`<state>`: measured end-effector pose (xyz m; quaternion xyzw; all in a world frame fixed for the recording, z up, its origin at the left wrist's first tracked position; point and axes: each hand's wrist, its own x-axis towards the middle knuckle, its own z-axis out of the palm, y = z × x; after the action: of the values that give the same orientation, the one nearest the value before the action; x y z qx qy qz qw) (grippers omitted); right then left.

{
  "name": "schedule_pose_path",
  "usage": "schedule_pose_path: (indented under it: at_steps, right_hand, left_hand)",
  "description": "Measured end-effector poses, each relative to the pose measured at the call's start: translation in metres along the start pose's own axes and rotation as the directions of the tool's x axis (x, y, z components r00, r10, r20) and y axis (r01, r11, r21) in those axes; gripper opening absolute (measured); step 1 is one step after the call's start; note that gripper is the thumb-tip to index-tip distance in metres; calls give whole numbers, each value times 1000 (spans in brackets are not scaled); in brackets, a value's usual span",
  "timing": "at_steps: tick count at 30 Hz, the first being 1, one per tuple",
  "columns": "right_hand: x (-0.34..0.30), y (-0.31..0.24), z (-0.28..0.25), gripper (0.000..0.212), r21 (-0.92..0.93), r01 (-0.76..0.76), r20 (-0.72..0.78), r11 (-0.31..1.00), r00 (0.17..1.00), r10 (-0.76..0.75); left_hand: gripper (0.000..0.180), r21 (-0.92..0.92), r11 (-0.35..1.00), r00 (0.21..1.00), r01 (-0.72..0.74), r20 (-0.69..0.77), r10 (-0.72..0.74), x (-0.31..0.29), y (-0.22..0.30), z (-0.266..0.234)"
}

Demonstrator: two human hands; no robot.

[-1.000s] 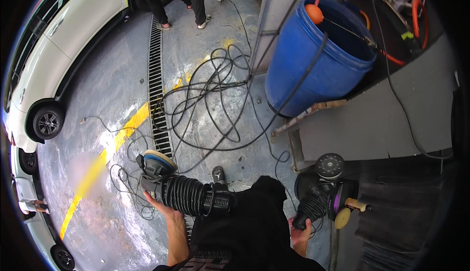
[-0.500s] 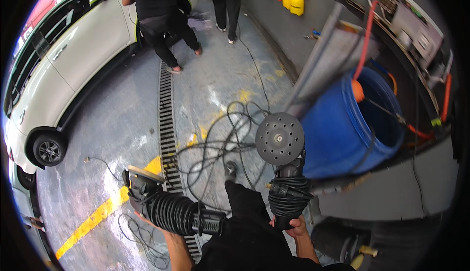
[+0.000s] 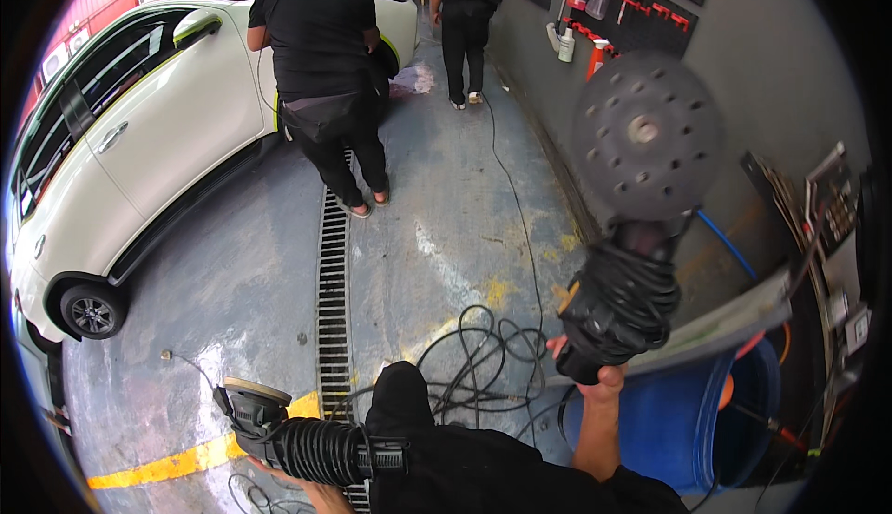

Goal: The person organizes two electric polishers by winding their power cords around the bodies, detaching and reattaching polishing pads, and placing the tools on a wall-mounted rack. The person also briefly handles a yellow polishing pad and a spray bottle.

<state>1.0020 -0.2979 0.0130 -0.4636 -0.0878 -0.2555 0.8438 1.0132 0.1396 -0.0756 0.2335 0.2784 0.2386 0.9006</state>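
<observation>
Raised up at the right is an orbital sander (image 3: pixel 618 305) with a round grey pad full of holes facing me. My right hand (image 3: pixel 606 382) is closed around its lower end, and black cord is wound about its body. At the lower left lies a similar power tool (image 3: pixel 321 449), a sander or polisher with a thin tan pad, resting on its side along my forearm. My left hand (image 3: pixel 269 467) supports it from below, the fingers mostly hidden behind it. Black cord is coiled tightly around that tool too.
A white car (image 3: pixel 167 124) stands at the left. Two people in black are ahead, one beside the car. Loose black cable (image 3: pixel 483 356) lies tangled near a floor drain grate (image 3: pixel 333 282). A blue barrel (image 3: pixel 650 430) stands at right below a tool wall (image 3: pixel 641 12).
My right hand has lifted the orbital sander up and to the right. The view has tilted up and moved forward, bringing the two people larger and the barrel lower.
</observation>
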Motion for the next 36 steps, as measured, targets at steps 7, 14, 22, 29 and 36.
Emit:
schedule_pose_path:
  at_steps: [7,14,22,29,36]
  right_hand:
    - [213,64,36,84,68,68,-9,995,998,-68]
    - [341,101,11,80,-294,201,-255,935,926,-279]
    - [487,181,-45,72,-506,180,-413,843,808,-421]
    - [690,207,-122,84,-472,194,-204,860,925,-321]
    - [917,234,-160,79,-499,209,-326,841,854,-406]
  left_hand:
    - [75,-102,992,992,-70,95,79,179,-129,104]
    - [73,17,943,602,332,766,-225,287,-265,344]
    - [81,274,704,44,656,917,-397,347,-459,555]
    - [102,401,535,149,743,680,-718,364,-608,732]
    - [104,300,843,277,447,850,-449,421,-698,901]
